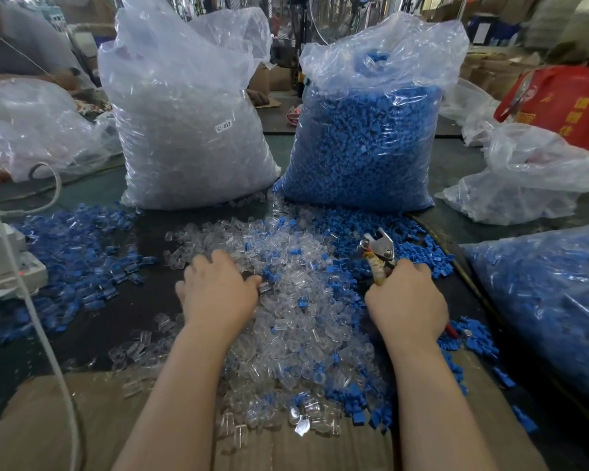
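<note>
A heap of clear plastic caps mixed with small blue plastic pieces covers the middle of the table. My left hand lies palm down on the left side of the clear heap, fingers curled into the pieces; whether it holds one is hidden. My right hand grips the handles of metal pliers, whose jaws point up and away over the blue pieces. A second pile of blue and clear assembled pieces lies to the left.
Two tall plastic bags stand at the back: one of clear caps, one of blue pieces. Another bag of blue parts lies at the right. A white cable and white box sit left. Cardboard covers the near edge.
</note>
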The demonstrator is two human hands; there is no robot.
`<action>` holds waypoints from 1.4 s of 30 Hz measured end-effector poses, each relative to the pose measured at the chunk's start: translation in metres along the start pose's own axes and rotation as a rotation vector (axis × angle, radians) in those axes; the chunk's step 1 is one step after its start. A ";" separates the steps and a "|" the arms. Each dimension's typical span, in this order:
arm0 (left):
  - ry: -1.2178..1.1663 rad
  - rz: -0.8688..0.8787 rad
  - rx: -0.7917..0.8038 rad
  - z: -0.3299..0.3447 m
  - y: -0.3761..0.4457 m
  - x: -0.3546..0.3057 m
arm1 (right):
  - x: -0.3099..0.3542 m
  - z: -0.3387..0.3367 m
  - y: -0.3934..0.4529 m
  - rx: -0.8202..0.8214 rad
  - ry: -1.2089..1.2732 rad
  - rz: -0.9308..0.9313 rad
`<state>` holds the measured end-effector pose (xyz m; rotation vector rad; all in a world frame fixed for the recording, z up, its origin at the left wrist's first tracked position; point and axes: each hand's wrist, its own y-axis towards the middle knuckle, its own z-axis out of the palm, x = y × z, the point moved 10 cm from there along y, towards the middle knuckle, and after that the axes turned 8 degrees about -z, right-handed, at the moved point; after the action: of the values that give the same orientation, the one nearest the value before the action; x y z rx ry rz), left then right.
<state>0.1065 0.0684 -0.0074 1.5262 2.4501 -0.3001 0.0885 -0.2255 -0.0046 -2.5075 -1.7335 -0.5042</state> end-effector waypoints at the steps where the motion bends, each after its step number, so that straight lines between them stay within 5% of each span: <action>1: -0.001 -0.018 0.009 0.002 0.001 0.003 | -0.003 0.000 0.001 -0.006 -0.007 0.013; 7: -0.090 0.115 0.233 0.028 0.003 -0.004 | -0.005 0.016 0.006 0.111 -0.041 -0.026; 25: -0.458 0.221 0.185 0.009 -0.003 -0.021 | 0.033 0.024 0.008 0.170 0.258 -0.326; 35: -0.606 0.179 0.201 0.008 -0.001 -0.018 | 0.021 0.013 0.011 0.018 0.330 -0.246; 42: -0.688 0.141 0.206 0.008 -0.001 -0.015 | 0.034 0.013 0.010 0.024 0.402 -0.349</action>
<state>0.1127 0.0525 -0.0101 1.3557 1.8045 -0.9014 0.1114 -0.1957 -0.0057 -1.9108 -1.9834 -0.9261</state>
